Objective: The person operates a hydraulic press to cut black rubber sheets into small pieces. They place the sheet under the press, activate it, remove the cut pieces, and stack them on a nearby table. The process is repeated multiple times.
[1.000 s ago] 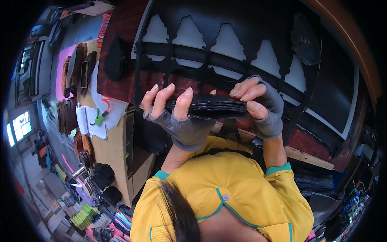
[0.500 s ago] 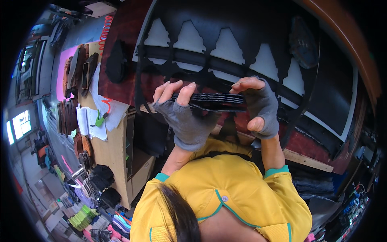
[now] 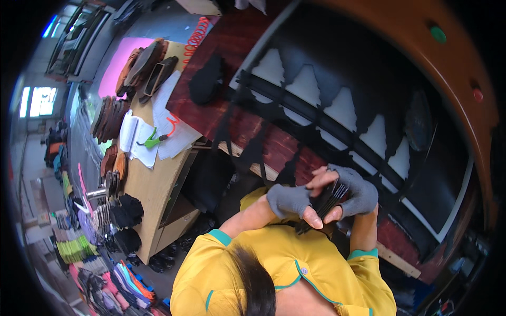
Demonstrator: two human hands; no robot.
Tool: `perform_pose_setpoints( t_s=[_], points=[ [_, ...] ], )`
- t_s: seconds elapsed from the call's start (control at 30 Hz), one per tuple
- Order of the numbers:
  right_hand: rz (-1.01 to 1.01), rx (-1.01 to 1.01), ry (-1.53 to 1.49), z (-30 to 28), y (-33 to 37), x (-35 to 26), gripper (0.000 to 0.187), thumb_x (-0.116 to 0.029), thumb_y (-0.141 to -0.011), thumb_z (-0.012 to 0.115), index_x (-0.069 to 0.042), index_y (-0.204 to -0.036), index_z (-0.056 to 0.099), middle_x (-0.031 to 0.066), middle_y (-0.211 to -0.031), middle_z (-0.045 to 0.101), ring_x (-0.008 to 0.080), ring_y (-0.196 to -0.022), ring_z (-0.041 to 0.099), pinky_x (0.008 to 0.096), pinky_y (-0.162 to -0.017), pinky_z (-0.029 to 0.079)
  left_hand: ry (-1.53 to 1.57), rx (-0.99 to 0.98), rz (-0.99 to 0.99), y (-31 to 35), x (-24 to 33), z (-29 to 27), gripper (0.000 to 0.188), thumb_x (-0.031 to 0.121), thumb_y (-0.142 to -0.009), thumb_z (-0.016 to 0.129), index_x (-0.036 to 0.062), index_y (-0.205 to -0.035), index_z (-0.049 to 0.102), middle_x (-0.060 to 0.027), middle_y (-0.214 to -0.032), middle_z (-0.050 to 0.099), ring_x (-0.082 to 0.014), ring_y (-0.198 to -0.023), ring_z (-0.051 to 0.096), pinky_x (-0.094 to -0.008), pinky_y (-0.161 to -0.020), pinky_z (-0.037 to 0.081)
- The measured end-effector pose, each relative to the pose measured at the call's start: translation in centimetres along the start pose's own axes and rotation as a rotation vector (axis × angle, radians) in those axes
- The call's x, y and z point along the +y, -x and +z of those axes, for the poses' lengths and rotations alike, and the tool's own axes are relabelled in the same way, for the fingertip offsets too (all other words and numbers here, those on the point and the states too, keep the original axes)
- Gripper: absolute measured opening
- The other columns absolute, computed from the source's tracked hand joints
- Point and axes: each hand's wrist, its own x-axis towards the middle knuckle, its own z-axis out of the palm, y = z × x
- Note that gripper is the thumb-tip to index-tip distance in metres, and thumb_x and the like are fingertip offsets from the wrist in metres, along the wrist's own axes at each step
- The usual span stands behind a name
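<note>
A small stack of thin black cut pieces (image 3: 331, 198), which look like leather, stands tilted on edge close to my chest. My right hand (image 3: 359, 191), in a grey fingerless glove, is closed round it from the right. From the left, my left hand (image 3: 291, 202), gloved the same way, presses its thumb against the stack's lower part; its other fingers are partly hidden. Beyond the hands lies a black sheet (image 3: 363, 68) with several cut-out openings, and pale board (image 3: 304, 90) shows through them.
A dark red table (image 3: 232, 102) carries the black sheet and a black sole-shaped piece (image 3: 206, 80). An orange curved machine part (image 3: 458, 58) arches at the right. On the wooden bench (image 3: 150, 192) at left are brown shoe-part stacks (image 3: 109, 120), papers (image 3: 138, 139) and a green air gun (image 3: 152, 141).
The stack has come down and right, nearer my chest, turning from level to steeply tilted. My left hand has moved to the stack's lower side. The whole view has swung leftward.
</note>
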Motion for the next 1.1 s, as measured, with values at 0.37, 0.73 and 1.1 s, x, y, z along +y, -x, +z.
perform_pose_setpoints(
  t_s=[0.37, 0.73, 1.1],
  points=[
    [0.114, 1.024, -0.376, 3.4, -3.8, 4.3, 0.026, -0.024, -0.099, 0.060, -0.005, -0.116, 0.059, 0.0006, -0.101, 0.061, 0.0108, -0.089, 0.056, 0.0259, -0.081, 0.047, -0.435, 0.912, 0.614, 2.1, -3.1, -2.5, 0.060, 0.023, -0.087, 0.076, 0.0069, -0.134, 0.042, -0.0065, -0.121, 0.051, -0.0139, -0.103, 0.051, -0.0289, -0.092, 0.043],
    [0.167, 0.981, -0.065, 3.1, -9.3, 6.8, 0.040, -0.019, -0.100, 0.054, 0.001, -0.134, 0.050, 0.0158, -0.125, 0.059, 0.0236, -0.111, 0.062, 0.0353, -0.100, 0.045, -0.266, 1.356, 0.952, 14.6, 7.2, -12.5, 0.037, 0.013, -0.091, 0.069, 0.0022, -0.122, 0.053, -0.0068, -0.109, 0.061, -0.0142, -0.099, 0.057, -0.0288, -0.088, 0.049],
    [0.233, 1.296, 0.156, 0.8, -10.9, 7.9, 0.025, -0.011, -0.094, 0.063, -0.001, -0.117, 0.058, 0.0087, -0.100, 0.063, 0.0139, -0.082, 0.061, 0.0269, -0.077, 0.050, -0.956, 1.735, 0.549, 17.5, 16.1, -24.2, 0.045, 0.018, -0.085, 0.072, -0.0001, -0.121, 0.052, -0.0184, -0.111, 0.059, -0.0306, -0.104, 0.058, -0.0371, -0.093, 0.046]
  ],
)
